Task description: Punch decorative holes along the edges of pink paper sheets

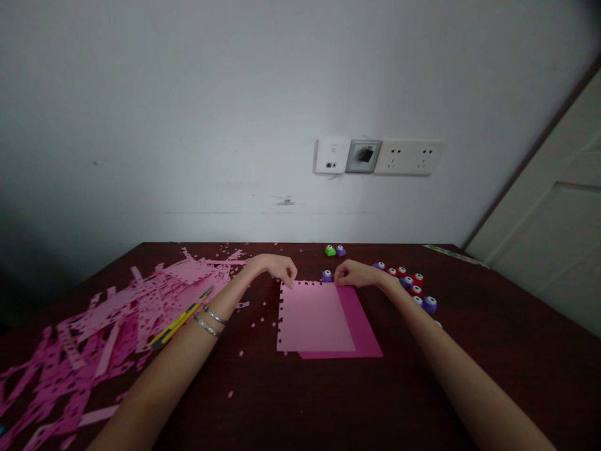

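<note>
Pale pink rectangular paper sheet (314, 319), hole-punched along two edges, lies on dark reddish-brown tabletop (282, 407), over magenta paper sheet (365, 332) showing at 3 o'clock. Left hand (282, 269), fingers curled, at the pale sheet's 11 o'clock corner, right hand (352, 274), fingertips narrowed, at its 1 o'clock; can't tell whether either grips. Purple-and-white plastic punch (327, 275) at 12.

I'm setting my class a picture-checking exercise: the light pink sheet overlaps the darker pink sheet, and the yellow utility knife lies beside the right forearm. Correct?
Not quite: the head view shows the yellow utility knife beside the left forearm. The light pink sheet does overlap the darker pink sheet.
</note>
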Demonstrator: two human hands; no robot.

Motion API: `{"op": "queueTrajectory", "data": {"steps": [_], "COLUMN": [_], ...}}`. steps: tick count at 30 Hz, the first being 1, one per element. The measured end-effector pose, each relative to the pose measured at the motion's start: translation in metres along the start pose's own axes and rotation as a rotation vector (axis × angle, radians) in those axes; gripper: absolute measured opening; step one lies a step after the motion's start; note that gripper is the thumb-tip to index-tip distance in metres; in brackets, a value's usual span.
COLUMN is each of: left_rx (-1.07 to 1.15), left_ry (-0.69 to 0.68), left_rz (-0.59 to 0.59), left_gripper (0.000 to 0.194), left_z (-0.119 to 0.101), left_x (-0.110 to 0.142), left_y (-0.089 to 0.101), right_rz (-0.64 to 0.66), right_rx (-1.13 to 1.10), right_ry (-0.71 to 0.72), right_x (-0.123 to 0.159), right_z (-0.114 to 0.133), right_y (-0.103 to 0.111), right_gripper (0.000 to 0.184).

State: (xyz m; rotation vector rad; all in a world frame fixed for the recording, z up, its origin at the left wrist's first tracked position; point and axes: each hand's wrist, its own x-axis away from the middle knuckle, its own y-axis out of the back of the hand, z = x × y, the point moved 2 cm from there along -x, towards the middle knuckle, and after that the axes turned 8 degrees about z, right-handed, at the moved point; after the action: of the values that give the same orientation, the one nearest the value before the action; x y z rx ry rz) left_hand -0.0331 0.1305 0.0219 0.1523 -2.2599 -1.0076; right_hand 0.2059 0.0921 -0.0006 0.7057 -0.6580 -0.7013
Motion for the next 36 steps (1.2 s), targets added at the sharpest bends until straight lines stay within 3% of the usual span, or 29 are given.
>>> {"op": "queueTrajectory", "data": {"steps": [9, 20, 36], "left_rx": [-0.044, -0.055, -0.041], "left_ry": [0.053, 0.098, 0.121], "left_rz": [-0.024, -0.025, -0.086], "left_gripper": [0.024, 0.027, 0.025], "left_z": [0.009, 0.012, 0.014], "left_x": [-0.006, -0.010, -0.010], "left_y": [-0.001, -0.002, 0.000], "right_rz": [-0.033, -0.057, -0.139], "right_rx": [0.011, 0.017, 0.024], "right_ry": [-0.009, -0.130, -0.086], "right_x": [0.001, 0.000, -0.005], "right_z": [0.004, 0.006, 0.000], "right_y": [0.000, -0.001, -0.002], "right_gripper": [0.022, 0.022, 0.023]}}
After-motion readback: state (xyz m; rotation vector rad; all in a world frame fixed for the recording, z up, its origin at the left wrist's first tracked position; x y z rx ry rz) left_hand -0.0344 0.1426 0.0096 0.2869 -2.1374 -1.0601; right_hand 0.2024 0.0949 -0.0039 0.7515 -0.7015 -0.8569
